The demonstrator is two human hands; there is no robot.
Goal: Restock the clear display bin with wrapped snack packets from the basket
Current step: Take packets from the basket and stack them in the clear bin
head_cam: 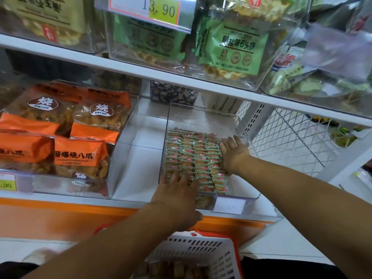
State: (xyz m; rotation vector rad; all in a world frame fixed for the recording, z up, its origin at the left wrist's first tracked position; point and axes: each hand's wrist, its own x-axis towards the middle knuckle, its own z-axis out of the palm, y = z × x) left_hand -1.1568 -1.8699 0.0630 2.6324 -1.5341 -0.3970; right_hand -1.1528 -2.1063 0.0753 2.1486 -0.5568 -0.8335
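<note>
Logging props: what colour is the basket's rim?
Red rim on a white basket, seen in the head view.

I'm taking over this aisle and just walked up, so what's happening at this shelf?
A person is restocking the clear display bin on the lower shelf. Both hands lie flat on the neat rows of wrapped snack packets inside: the left hand at the front, the right hand along the right edge. The back of the bin is bare. The basket below holds more packets.

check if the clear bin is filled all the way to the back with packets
No: the snack packets cover only the front part of the clear display bin, whose back stretch is bare.
</note>
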